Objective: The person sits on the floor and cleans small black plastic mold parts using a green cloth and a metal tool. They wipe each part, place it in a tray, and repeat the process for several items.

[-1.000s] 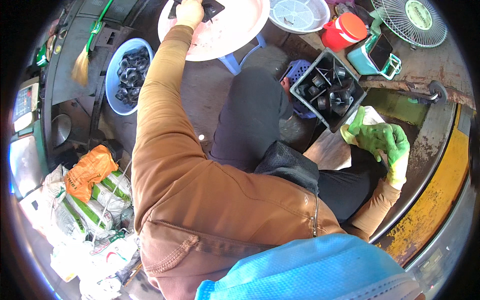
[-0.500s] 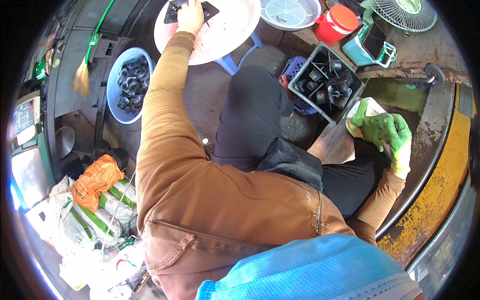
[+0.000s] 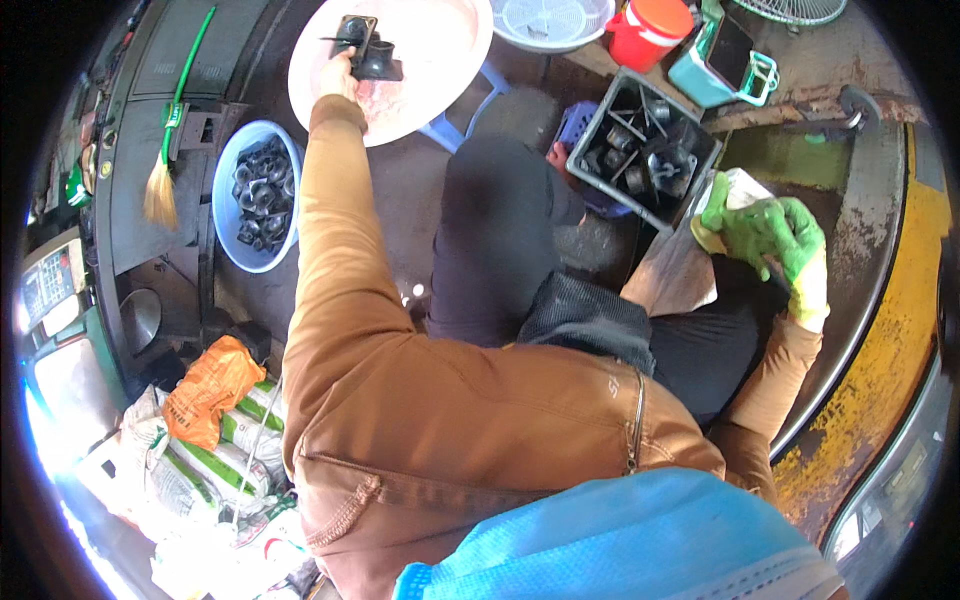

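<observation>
- Left arm [image 3: 340,195]: in a brown sleeve, reaching well forward, only slightly bent, forearm running up to the basin.
- Right arm [image 3: 775,372]: bent at the elbow, forearm turned forward, held out to the side over the right thigh. Hands well apart.
- Basin [image 3: 440,52]: pale pink, wide, round; beneath and around the left hand, with reddish smears on its floor near the fingers.
- Crate [image 3: 697,175]: grey, squared, forward and to the left of the right hand. Loose black pieces [image 3: 640,150] inside, lying at mixed angles, some with round collars.
- Tub [image 3: 262,262]: light blue, oval, back and to the left of the left hand; heaped with small dark pieces.
- Right hand [image 3: 768,232]: green glove, fingers bent, back of the hand uppermost. Cannot tell whether it grips anything.
- Left hand [image 3: 340,78]: looks bare; fingers closed at the near edge of a black part, mostly hidden from above.
- Black part [image 3: 352,32]: at the left hand's fingertips, over the basin; squarish flange, dark rounded body, light catching its face.
- Second part [image 3: 378,62]: black too, just right of the left hand's fingers; flared round collar above a flat base.
</observation>
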Motion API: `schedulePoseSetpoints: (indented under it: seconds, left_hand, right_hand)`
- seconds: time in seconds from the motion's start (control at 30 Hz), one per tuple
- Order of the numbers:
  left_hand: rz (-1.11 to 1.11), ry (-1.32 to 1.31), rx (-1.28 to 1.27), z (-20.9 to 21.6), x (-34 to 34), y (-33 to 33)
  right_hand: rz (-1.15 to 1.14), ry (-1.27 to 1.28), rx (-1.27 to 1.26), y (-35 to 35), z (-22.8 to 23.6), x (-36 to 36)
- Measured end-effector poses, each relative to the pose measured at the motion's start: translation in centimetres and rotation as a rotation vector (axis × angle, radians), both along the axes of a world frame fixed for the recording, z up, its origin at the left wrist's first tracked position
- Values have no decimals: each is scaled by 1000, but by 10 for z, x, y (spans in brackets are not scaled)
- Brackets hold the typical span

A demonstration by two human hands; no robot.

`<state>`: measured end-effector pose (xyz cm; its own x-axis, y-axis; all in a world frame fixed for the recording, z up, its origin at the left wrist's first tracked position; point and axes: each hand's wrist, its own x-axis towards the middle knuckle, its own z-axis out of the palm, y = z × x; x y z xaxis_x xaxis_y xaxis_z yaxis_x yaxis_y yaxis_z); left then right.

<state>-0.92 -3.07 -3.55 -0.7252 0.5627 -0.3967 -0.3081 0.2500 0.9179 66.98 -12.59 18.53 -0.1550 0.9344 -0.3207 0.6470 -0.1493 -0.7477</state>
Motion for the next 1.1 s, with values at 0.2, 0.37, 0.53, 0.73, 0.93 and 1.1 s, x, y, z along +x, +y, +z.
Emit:
schedulePoseSetpoints:
  seconds: [0.2, 0.37, 0.53, 0.73, 0.93, 1.1]
  left_hand:
    - [176, -246, 148, 5, -13, 0]
    - [116, -130, -27, 14, -5, -8]
    - [-96, -42, 1, 52, 49, 1]
    - [-883, 480, -209, 80, 207, 19]
    - [-1043, 191, -243, 41, 366, -1]
    - [-1002, 228, -333, -9, 417, -28]
  right_hand:
    - [-42, 141, -115, -3, 1, 3]
    - [-97, 93, -103, -6, 5, 1]
    - [-112, 83, -80, -9, 8, 1]
    - [24, 38, 105, -13, 6, 2]
    - [110, -20, 196, -16, 8, 8]
    - [52, 77, 143, -17, 8, 15]
